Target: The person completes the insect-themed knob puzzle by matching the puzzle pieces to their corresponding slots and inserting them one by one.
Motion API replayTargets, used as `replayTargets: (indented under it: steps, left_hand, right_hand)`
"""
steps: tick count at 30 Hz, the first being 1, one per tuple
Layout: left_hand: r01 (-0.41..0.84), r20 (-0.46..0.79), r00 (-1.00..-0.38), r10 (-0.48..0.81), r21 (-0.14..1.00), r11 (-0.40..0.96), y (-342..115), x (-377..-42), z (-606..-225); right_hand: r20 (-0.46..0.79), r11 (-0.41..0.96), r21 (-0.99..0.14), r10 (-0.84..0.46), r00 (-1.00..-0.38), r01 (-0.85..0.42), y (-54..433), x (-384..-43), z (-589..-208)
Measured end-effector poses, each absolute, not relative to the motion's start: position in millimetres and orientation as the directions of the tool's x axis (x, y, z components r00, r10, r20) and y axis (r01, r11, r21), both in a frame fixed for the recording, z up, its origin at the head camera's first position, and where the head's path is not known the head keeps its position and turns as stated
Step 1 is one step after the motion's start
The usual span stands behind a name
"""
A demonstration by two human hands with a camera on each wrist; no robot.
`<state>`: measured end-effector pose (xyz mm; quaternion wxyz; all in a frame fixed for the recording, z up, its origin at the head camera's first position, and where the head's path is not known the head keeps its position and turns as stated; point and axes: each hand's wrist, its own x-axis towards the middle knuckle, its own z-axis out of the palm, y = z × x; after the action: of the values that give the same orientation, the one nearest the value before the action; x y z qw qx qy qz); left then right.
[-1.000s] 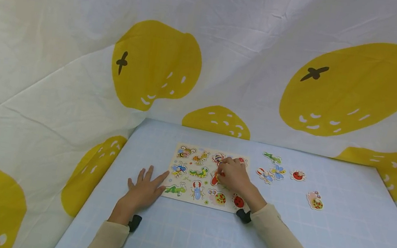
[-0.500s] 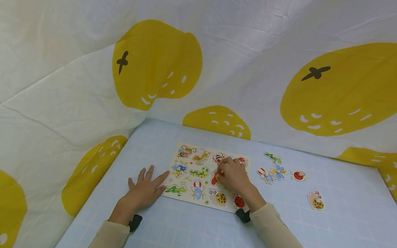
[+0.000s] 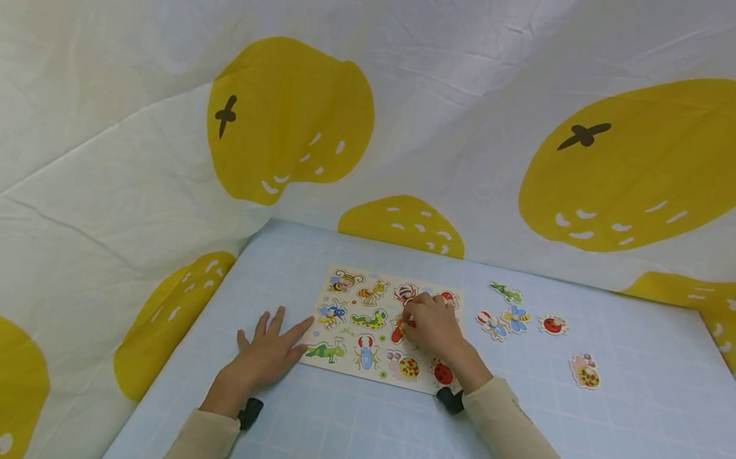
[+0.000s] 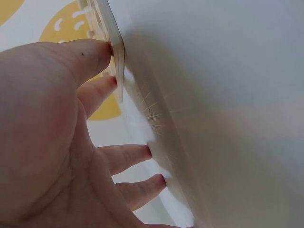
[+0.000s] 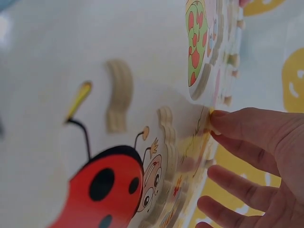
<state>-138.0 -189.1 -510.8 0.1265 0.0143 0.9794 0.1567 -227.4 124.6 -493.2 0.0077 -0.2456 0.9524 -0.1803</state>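
A flat insect puzzle board [image 3: 347, 366] with several brightly coloured bug pictures lies on the table. My right hand [image 3: 433, 326] is over its right half, thumb and index finger pinching the small knob of a red insect puzzle piece [image 3: 398, 333]; the hand covers most of that piece. In the right wrist view, the pinching fingertips [image 5: 219, 121] are right at the board's surface, and a red ladybug picture [image 5: 107, 183] shows large in front. With fingers spread, my left hand [image 3: 265, 353] rests at the board's left edge, thumb and index fingertip touching the side [image 4: 113, 38].
Right of the board lie loose pieces: a green grasshopper [image 3: 506, 292], a stag beetle [image 3: 489, 324] touching a blue-winged bee [image 3: 517, 319], a ladybug [image 3: 553, 326] and a snail [image 3: 584, 372]. White cloth [image 3: 432, 153] with yellow fruit prints hangs behind and left of the pale blue checked table [image 3: 376, 445].
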Motion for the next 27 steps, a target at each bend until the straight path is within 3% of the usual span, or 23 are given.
replayTargets:
  steps: [13, 20, 27]
  left_hand:
    - [-0.014, -0.248, -0.967, 0.066, 0.309, 0.951, -189.0, -138.4, -510.8]
    - [-0.017, -0.252, -0.966, 0.064, 0.307, 0.952, -189.0, -138.5, -511.4]
    - [-0.012, -0.246, -0.967, 0.066, 0.306, 0.952, -189.0, -137.6, -510.9]
  right_hand:
    - [0.104, 0.811, -0.36, -0.456, -0.884, -0.461, 129.3, -226.9, -493.1]
    - [0.078, 0.822, -0.409, -0.401, -0.913, -0.396, 138.1, -221.6, -482.0]
    - [0.131, 0.814, -0.428, -0.375, -0.918, -0.393, 150.7, -214.5, -475.3]
